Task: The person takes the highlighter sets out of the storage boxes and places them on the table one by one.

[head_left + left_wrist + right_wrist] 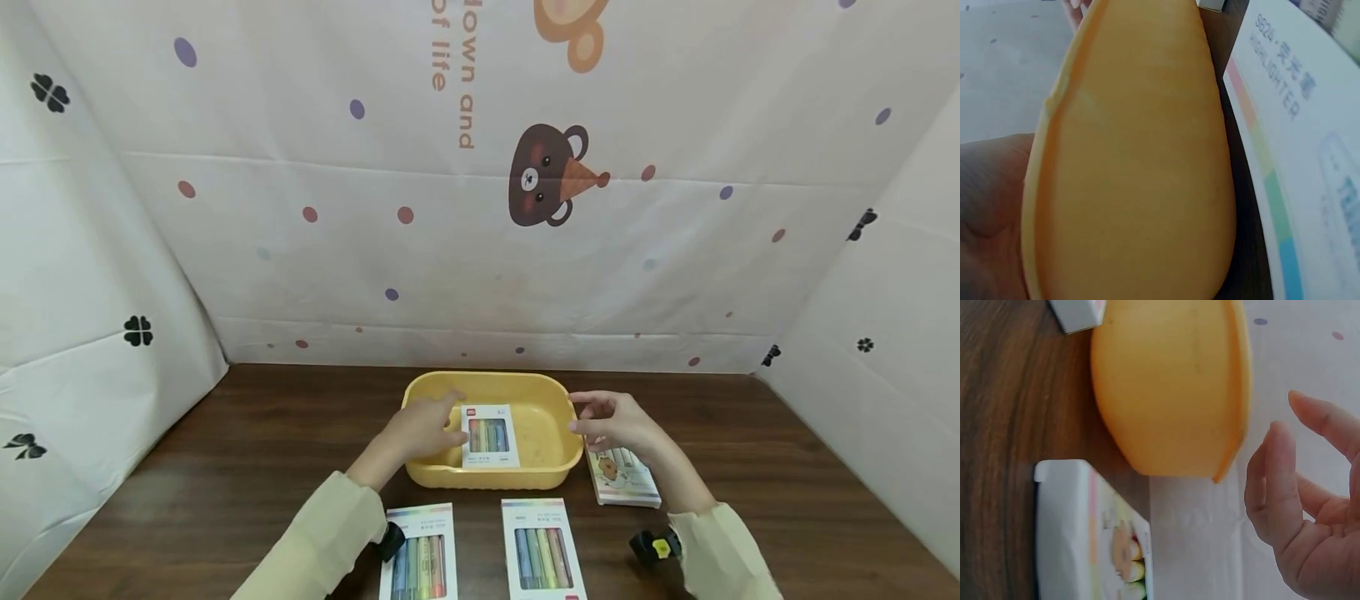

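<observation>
A yellow plastic basin stands on the table, with a white pack of highlighters inside it, its window showing colored pens. My left hand reaches over the basin's left rim, thumb and forefinger spread beside that pack and gripping nothing. In the left wrist view, the palm is partly hidden behind the basin's outer wall. Close to the right rim is my right hand, its fingers loosely bent and empty; in the right wrist view, the fingers are apart from the basin.
Two more highlighter packs, a left one and a right one, lie in front of the basin. A white box with a cartoon print lies below my right hand. Behind the brown table hangs a patterned white cloth.
</observation>
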{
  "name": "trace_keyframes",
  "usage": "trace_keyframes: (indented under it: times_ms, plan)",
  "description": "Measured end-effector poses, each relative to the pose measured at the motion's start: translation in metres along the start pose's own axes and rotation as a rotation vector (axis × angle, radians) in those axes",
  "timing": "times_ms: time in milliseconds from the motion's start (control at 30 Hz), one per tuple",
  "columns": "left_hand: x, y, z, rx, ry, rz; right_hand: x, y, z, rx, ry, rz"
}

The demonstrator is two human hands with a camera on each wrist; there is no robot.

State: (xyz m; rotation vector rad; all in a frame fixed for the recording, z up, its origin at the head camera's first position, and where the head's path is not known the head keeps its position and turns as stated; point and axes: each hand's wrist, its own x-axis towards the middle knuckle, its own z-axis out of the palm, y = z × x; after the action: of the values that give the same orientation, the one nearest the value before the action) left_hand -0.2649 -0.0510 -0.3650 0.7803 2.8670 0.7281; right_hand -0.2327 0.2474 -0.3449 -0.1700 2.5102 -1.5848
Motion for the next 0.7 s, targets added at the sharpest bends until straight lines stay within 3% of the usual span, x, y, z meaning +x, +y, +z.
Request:
trace_keyframes:
  times_ms: [400, 700]
  plan:
    - [0.009, 0.005, 0.013, -0.007, -0.092, -0.062, 0.008, 0.015, 0.002, 0.026, -0.032, 0.047]
    - [0.018, 0.005, 0.02, 0.042, -0.072, -0.1, 0.009, 0.018, 0.005, 0.018, -0.029, 0.053]
